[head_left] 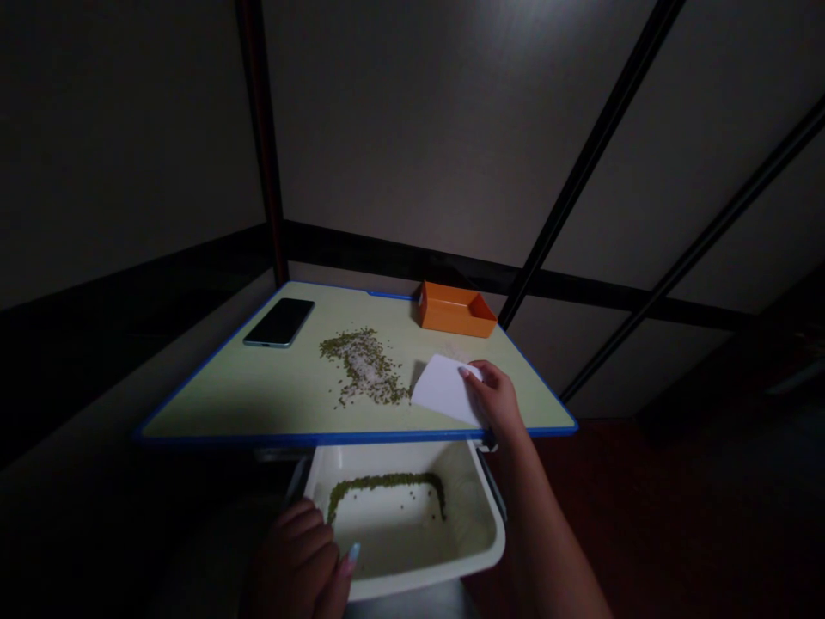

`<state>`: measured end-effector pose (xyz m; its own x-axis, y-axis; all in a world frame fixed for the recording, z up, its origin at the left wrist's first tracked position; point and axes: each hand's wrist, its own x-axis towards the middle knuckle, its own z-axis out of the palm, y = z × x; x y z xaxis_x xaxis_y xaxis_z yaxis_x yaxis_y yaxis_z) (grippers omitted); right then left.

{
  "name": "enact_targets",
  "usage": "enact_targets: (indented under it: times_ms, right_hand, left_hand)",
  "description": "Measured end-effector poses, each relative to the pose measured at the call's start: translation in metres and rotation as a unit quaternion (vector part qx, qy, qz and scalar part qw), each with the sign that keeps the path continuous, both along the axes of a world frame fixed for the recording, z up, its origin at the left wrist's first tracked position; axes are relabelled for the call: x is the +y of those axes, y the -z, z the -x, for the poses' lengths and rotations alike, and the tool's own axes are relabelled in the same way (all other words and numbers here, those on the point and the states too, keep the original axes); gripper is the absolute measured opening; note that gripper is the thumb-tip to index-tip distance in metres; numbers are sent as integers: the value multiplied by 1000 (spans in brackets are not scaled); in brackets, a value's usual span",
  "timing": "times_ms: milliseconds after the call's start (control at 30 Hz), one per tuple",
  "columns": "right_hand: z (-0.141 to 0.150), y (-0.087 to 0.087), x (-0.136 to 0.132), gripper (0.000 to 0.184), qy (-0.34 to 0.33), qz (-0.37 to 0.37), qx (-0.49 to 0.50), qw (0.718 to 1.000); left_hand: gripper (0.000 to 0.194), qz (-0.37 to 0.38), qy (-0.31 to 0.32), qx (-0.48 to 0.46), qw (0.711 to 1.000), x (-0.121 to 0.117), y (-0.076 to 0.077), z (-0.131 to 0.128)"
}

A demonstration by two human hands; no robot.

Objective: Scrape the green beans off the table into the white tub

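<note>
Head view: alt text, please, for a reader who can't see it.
The right hand holds a white card beside scattered green grains on a tabletop; the left hand is at a white bin below. Behind sit a phone and an orange tray.

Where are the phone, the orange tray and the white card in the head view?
Phone point(281, 322): head view, on its dark screen.
Orange tray point(456, 321): head view, on its front wall.
White card point(444, 387): head view, on its flat face.
</note>
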<state>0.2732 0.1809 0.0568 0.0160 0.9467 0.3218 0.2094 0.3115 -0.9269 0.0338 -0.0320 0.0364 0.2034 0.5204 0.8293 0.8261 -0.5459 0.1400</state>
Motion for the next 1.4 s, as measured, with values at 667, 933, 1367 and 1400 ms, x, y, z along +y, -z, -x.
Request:
enact_targets:
  times_ms: [667, 933, 1367, 1400]
  right_hand:
    - [1, -2, -1, 33, 3, -20, -30, 999]
    - [0, 0, 0, 36, 27, -10, -20, 999]
    - [-1, 1, 0, 37, 14, -17, -31, 999]
    - [-1, 1, 0, 36, 18, -18, -30, 999]
  left_hand:
    - [32, 1, -3, 1, 1000, 0, 2, 1]
    - [32, 0, -4, 3, 1000, 0, 0, 1]
    - [33, -10, -7, 0, 1000, 0, -5, -1]
    - [33, -10, -9, -3, 1000, 0, -7, -1]
